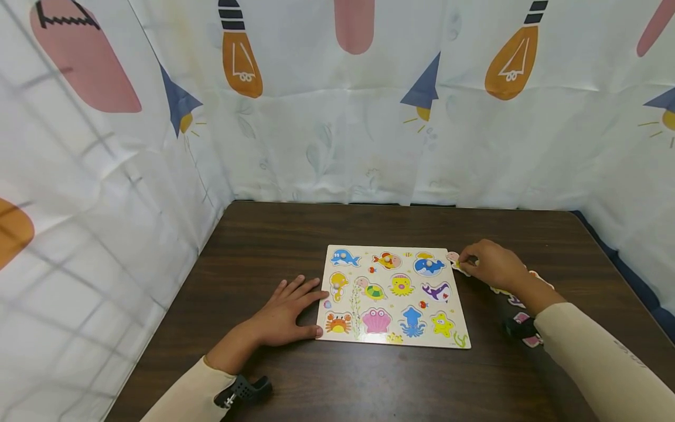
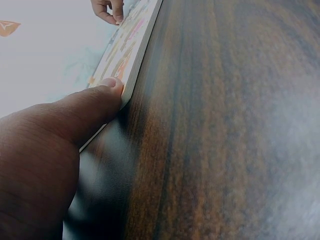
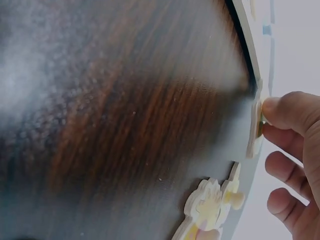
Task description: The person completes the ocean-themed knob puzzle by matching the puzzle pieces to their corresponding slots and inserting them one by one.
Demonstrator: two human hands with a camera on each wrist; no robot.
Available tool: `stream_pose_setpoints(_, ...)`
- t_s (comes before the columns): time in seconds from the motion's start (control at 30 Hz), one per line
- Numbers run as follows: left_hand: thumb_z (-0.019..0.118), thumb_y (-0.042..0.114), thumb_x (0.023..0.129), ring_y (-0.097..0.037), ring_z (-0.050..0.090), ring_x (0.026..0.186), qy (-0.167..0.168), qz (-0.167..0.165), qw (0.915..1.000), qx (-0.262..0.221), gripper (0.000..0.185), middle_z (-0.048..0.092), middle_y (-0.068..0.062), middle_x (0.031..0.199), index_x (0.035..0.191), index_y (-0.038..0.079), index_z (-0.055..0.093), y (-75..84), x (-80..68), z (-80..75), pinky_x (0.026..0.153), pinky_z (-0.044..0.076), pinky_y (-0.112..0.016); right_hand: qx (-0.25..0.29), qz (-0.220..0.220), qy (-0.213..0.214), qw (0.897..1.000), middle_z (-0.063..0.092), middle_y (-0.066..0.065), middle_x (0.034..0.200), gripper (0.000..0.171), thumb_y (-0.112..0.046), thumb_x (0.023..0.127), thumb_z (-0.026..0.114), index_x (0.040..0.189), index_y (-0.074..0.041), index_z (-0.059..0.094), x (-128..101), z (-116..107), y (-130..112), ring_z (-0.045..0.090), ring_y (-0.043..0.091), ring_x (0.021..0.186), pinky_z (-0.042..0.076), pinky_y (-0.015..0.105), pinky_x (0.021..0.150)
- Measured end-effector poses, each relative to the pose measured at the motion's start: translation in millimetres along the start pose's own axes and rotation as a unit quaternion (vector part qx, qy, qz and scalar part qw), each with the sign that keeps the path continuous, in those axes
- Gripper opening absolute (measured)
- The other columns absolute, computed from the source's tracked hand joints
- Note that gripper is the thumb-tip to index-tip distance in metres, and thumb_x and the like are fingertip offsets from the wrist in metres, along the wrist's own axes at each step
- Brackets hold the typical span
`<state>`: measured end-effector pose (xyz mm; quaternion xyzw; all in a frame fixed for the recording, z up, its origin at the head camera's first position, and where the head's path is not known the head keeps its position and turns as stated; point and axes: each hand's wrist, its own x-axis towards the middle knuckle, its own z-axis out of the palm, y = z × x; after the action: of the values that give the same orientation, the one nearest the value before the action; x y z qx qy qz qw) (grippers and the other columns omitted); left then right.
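Observation:
A white wooden puzzle board [image 1: 408,300] with colourful sea-animal pictures lies flat on the table. My left hand [image 1: 282,310] rests at its left side with the fingers spread; the fingertips and thumb meet the board's edge. In the left wrist view the thumb [image 2: 95,102] presses on the board's corner. Beside the board's upper right corner, my right hand [image 1: 495,266] pinches a small puzzle piece [image 1: 453,258] with a pinkish end and a yellow-green part. The right wrist view shows thumb and index finger meeting at this piece [image 3: 255,130], its end right at the board's corner.
More loose puzzle pieces [image 1: 514,300] lie on the brown table [image 1: 390,381] under and beside the right forearm, partly hidden by it. Knobbed pieces [image 3: 206,207] show in the right wrist view. A patterned white curtain [image 1: 337,140] surrounds the table's back and sides.

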<state>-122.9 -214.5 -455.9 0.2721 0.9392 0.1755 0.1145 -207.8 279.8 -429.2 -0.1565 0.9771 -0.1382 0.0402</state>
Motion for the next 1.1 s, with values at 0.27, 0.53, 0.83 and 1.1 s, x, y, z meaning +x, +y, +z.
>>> stream_pose_setpoints(0.27,0.065,0.068,0.089,-0.033,0.011,0.156,0.002,-0.003,1.0000,0.007,0.080,0.025,0.001,0.168,0.157,0.034,0.042,-0.3,0.1,1.0,0.121,0.003,-0.062,0.010,-0.001,0.004,1.000,0.067,0.008,0.108,0.012,-0.025,0.094,0.075,0.104,-0.019,0.079,-6.8,-3.7,-8.4,0.058,0.027,0.096,0.054,0.053,0.075)
stream_pose_setpoints(0.53,0.065,0.068,0.089,-0.033,0.011,0.156,0.001,-0.002,1.0000,0.006,0.080,0.025,0.001,0.168,0.157,0.034,0.042,-0.4,-0.1,0.7,0.121,0.003,-0.062,0.020,-0.042,0.026,0.999,0.068,0.001,0.103,0.006,-0.024,0.092,0.079,0.097,-0.022,0.079,-8.9,1.7,-29.5,0.057,0.021,0.091,0.054,0.044,0.071)
stream_pose_setpoints(0.83,0.065,0.068,0.089,-0.032,0.011,0.156,0.001,-0.005,1.0000,0.005,0.079,0.025,0.002,0.168,0.157,0.034,0.042,-0.5,-0.3,1.5,0.121,0.003,-0.061,0.028,-0.065,0.016,0.997,0.067,-0.001,0.104,0.006,-0.025,0.090,0.081,0.096,-0.026,0.080,-7.7,4.6,-52.7,0.059,0.022,0.093,0.056,0.044,0.074)
stream_pose_setpoints(1.1,0.064,0.069,0.089,-0.032,0.011,0.156,0.001,-0.004,1.0000,0.001,0.079,0.025,0.003,0.168,0.157,0.035,0.042,-0.7,0.1,2.4,0.121,0.003,-0.061,0.021,-0.091,0.016,0.996,0.069,-0.009,0.101,0.005,-0.028,0.089,0.082,0.094,-0.029,0.080,-4.2,10.6,-63.0,0.059,0.019,0.099,0.056,0.043,0.078)
